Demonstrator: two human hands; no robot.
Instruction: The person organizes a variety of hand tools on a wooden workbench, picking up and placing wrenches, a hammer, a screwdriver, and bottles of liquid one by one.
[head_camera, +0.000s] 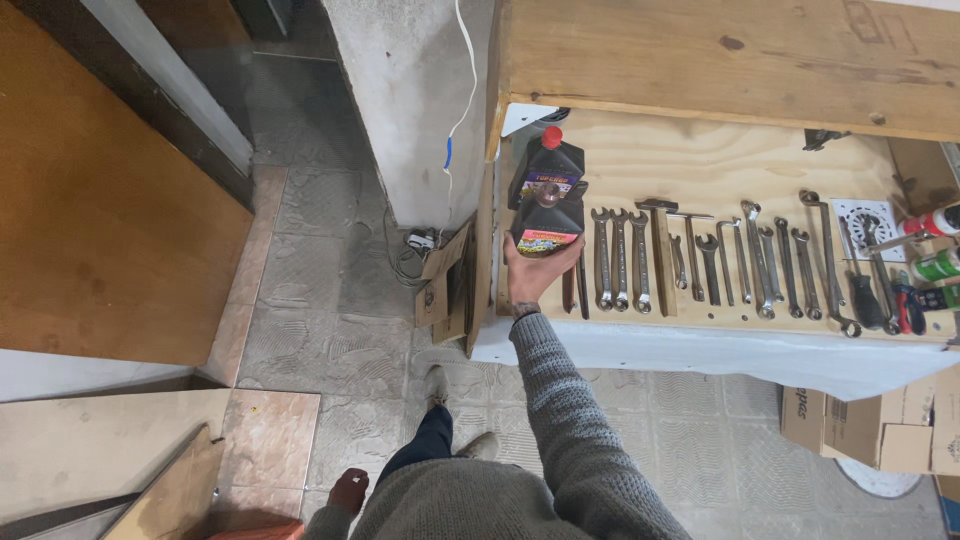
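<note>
My right hand (533, 272) reaches out to the left end of a plywood workbench (700, 160) and grips the lower part of a black oil bottle (546, 226) with a colourful label. Its neck (548, 192) shows no cap. Just behind it stands a second black bottle (549, 162) with a red cap. My left hand (348, 490) hangs low by my side, fingers curled, with nothing visible in it. A grey knitted sleeve covers my right arm.
A row of wrenches (620, 258), a hammer (660, 250), screwdrivers (880, 300) and spray cans (938, 245) lie on the bench. A wooden shelf (720, 60) overhangs it. Cardboard pieces (445, 290) lean at its left end, near a concrete pillar (410, 100). Boxes (880, 425) sit on the floor at the right.
</note>
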